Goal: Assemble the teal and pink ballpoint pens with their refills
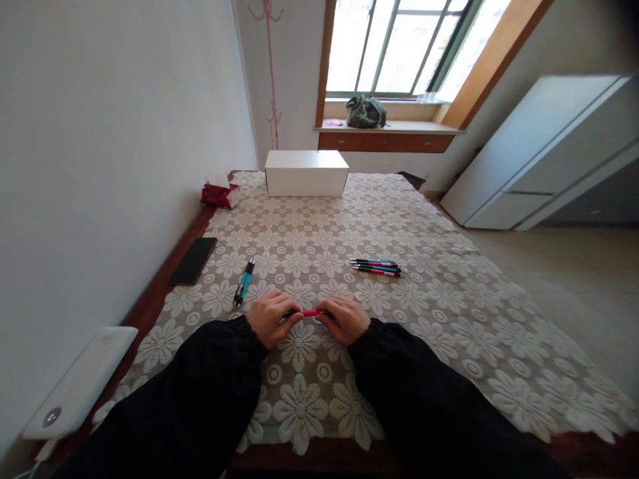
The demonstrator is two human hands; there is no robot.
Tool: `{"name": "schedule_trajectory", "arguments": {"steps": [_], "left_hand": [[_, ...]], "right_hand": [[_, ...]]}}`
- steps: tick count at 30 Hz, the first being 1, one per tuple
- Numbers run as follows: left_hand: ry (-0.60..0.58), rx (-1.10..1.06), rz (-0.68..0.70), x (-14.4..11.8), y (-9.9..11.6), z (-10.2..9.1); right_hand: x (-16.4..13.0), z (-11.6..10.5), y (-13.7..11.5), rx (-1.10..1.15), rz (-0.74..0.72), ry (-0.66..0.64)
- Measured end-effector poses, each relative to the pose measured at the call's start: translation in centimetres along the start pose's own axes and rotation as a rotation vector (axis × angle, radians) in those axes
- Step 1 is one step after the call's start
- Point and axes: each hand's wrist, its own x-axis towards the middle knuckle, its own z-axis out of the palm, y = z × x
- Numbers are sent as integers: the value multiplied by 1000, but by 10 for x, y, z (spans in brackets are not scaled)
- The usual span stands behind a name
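Between my two hands a red pen (312,313) lies crosswise, its middle showing and both ends covered by fingers. My left hand (272,317) pinches its left end, where a dark part shows. On the other end, my right hand (345,318) is closed with thumb and fingers together. Left of my left hand, blue pens (244,284) with black grips rest side by side on the tablecloth. Farther forward on the right is a small bunch of red and blue pens (376,267).
A lace tablecloth (299,406) covers the table. Along the left edge are a white power strip-like device (82,382) with a cable, a black phone (194,261) and a red tissue pack (220,195). A white box (307,174) stands at the far end.
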Motion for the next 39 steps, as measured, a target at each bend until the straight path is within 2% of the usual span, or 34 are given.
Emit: {"name": "schedule_trajectory", "arguments": {"steps": [17,26,33,39], "left_hand": [[-34,-5,-10,-1,-4,3],[-2,-9,-33,0,-3,1],[-53,35,-29,1,-5,2],[-50,16,-38,-1,-4,1]], "right_hand": [[-1,1,-1,-30,46,-8],[-1,0,-1,-38,87,-10],[-1,-2,-3,-26,85,-10],[0,-2,-4,-20,84,-5]]}}
